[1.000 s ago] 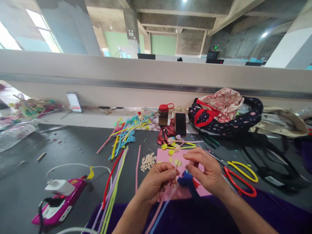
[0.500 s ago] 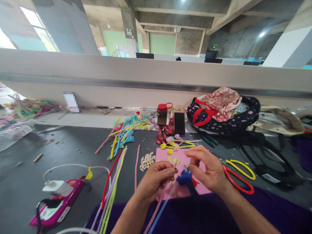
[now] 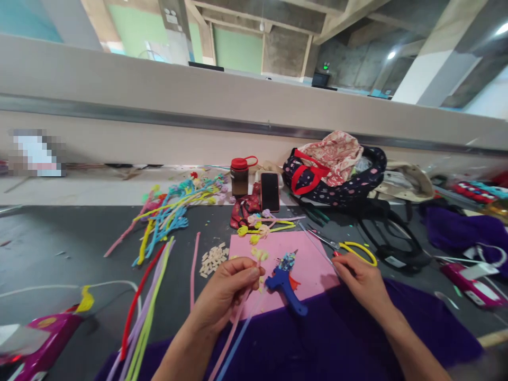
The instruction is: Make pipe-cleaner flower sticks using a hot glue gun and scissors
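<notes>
My left hand (image 3: pixel 226 288) is closed in a pinch on a pink and a blue pipe cleaner (image 3: pixel 234 328) that trail down toward me; a small yellow flower bit sits at its fingertips. My right hand (image 3: pixel 359 278) lies off to the right, fingers curled over the red scissors, of which only a red tip (image 3: pixel 336 254) shows, just below the yellow-handled scissors (image 3: pixel 359 251). Between my hands a blue glue gun (image 3: pixel 284 286) lies by itself on a pink sheet (image 3: pixel 309 264).
Loose pipe cleaners (image 3: pixel 146 296) and a heap of finished stems (image 3: pixel 174 209) lie left. Beige bits (image 3: pixel 212 259), a red-lidded jar (image 3: pixel 239 177), a phone (image 3: pixel 270 191) and a dotted bag (image 3: pixel 337 180) stand behind. Pink glue guns lie at far left (image 3: pixel 43 338) and right (image 3: pixel 468 283). Purple cloth (image 3: pixel 337 338) covers the near edge.
My right hand let go of the blue glue gun, which now lies on the pink sheet, and moved right onto the scissors. The view swung to the right.
</notes>
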A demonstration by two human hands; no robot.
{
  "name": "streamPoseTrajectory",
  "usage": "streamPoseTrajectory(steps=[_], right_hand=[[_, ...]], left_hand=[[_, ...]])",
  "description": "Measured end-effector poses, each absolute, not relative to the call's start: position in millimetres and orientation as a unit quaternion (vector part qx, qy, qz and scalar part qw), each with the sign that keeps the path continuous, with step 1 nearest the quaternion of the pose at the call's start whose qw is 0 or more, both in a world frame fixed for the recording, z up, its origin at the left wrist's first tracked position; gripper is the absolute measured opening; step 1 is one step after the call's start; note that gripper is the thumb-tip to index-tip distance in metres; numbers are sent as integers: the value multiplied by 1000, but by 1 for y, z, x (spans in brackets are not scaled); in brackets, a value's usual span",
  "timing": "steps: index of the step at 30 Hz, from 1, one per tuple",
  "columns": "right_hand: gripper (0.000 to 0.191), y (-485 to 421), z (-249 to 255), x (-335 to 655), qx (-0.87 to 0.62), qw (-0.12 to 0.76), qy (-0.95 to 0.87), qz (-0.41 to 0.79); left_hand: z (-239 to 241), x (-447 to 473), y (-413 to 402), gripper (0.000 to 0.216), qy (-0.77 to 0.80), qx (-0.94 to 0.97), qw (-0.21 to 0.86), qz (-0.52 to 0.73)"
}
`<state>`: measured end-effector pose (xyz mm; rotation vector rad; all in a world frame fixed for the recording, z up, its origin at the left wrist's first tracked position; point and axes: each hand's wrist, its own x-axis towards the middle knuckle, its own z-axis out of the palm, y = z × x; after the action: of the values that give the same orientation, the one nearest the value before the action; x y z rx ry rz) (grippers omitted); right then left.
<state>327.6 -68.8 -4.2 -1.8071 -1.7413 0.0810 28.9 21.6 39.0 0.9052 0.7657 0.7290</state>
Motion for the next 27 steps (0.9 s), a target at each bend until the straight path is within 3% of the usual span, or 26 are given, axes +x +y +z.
streamPoseTrajectory(steps=[3, 7, 18, 22, 27], right_hand=[[27, -75, -22, 374, -734, 183, -644, -111], [36, -79, -51, 416, -760, 38, -638, -123], [52, -71, -42, 418, -777, 11, -625, -73], [49, -87, -36, 419, -812, 78, -577, -48], [68, -101, -22, 380, -761, 393, -514, 39]], left_hand=[[37, 30, 22, 18, 351, 435, 753, 349], [40, 32, 18, 11, 348, 482, 716, 366], [41, 31, 15, 10, 347, 500, 669, 426], [43, 29, 15, 9, 353, 497, 648, 456], [48, 31, 12, 11, 363, 497, 629, 475]])
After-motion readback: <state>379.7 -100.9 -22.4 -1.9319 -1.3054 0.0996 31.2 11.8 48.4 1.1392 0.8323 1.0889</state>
